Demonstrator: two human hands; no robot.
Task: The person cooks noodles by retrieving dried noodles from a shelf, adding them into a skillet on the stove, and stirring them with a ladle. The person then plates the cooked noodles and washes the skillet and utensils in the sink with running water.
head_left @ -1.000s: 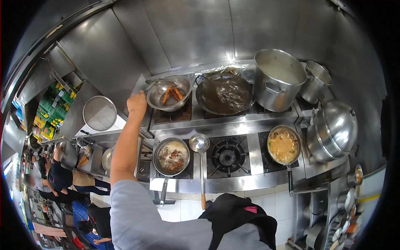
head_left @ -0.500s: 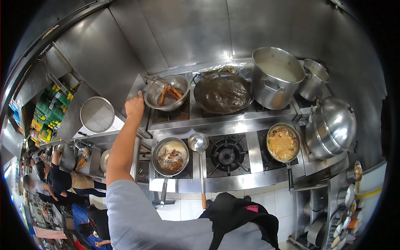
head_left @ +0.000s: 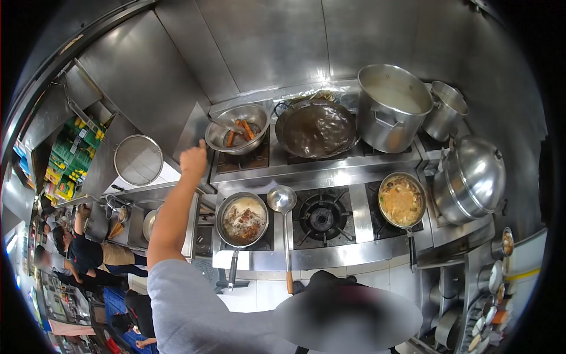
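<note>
My left hand point(head_left: 193, 159) is beside the metal bowl point(head_left: 212, 137) at the back left of the stove, just off its rim. One finger points out and the others look partly curled. I see nothing held in it. Inside the bowl are brown, elongated pieces of food point(head_left: 248, 129) and a metal utensil point(head_left: 226, 122) whose handle leans over the rim. Below it, a frying pan point(head_left: 243, 220) holds bubbling liquid with brown bits. A ladle point(head_left: 282, 199) with a wooden handle end lies to the pan's right. My right hand is out of view.
A wok point(head_left: 317, 127) of dark liquid and a tall stockpot point(head_left: 378, 127) stand along the back. Another pan point(head_left: 402, 200) holds orange-yellow food. A domed steamer point(head_left: 470, 176) is at the right. A round strainer point(head_left: 138, 160) lies left; other people point(head_left: 88, 251) stand beyond.
My left hand has dropped slightly, away from the bowl's rim. The metal utensil now leans deeper into the bowl, and the bowl has shifted slightly. A grey blur now covers part of the lower view.
</note>
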